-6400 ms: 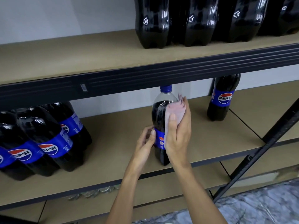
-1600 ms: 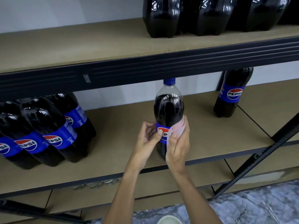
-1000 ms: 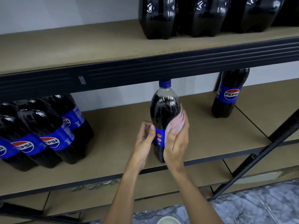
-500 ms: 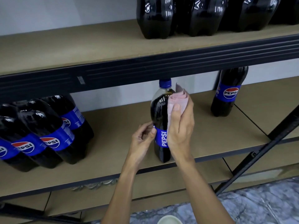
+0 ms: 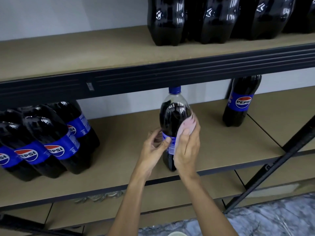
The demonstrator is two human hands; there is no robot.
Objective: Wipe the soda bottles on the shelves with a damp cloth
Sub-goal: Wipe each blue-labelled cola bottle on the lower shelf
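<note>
Soda bottle (image 5: 172,120) upright at centre frame, near the front edge of the middle shelf (image 5: 221,150), blue cap just under the dark beam (image 5: 187,72) of the shelf above. Pink cloth (image 5: 188,125) pressed to its right shoulder by the right hand (image 5: 186,150), fingers curled over cloth and bottle together. Left hand (image 5: 154,147) pinching the blue label, thumb in front, fingers probably behind, though blurred.

To wipe well: hold firm at the label with the left hand to keep the base planted. Turn the bottle a little at a time and draw the cloth in long strokes from neck to base, back face included. Mind the cap under the beam if tilting. Avoid nudging the bottle toward the front edge. Leave for later the cluster of bottles (image 5: 51,142) at lower left, the lone bottle (image 5: 242,103) at right and the row on the top shelf (image 5: 170,23), all well apart.
</note>
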